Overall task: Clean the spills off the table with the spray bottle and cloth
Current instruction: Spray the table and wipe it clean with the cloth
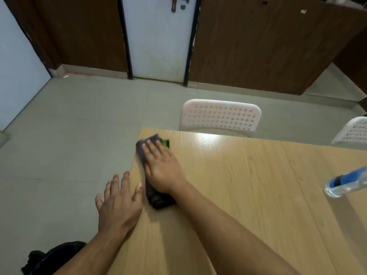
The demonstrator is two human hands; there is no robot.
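We see the wooden table (248,185) first, then the dark cloth (156,197) along its left edge, long axis running away from us. Our right hand (161,167) presses it flat-fingered; our left hand (117,203) hovers open beside. The spray bottle (346,182) lies far right, nearer the right hand.

Dark purplish cloth (153,171) with a green patch sits bunched in a long strip near the wooden table's (248,185) left edge, mid-frame. Clear spray bottle (346,182) with a blue top, probably tipped over, at far right.
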